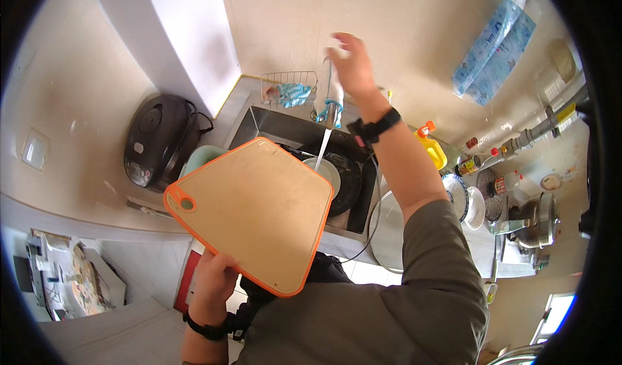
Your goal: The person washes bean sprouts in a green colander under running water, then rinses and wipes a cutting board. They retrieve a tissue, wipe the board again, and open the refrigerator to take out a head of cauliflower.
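Observation:
My left hand (217, 272) grips the lower left edge of a beige cutting board (257, 214) with an orange rim, held up before me over the near left part of the sink. My right hand (352, 66) is raised, fingers apart and slightly blurred, beside the cloth-covered faucet (332, 90); nothing shows in it. Water (322, 149) runs from the faucet into a pale bowl (328, 173), which stands on a dark pan (346, 190) in the metal sink (272, 122). The board hides part of the sink.
A black rice cooker (158, 141) and a light green basin (204, 157) are left of the sink. Behind it is a wire basket (288, 81) with a blue cloth. To the right are a yellow bottle (432, 150), a round glass lid (388, 229), bowls (475, 208) and a pot (537, 219).

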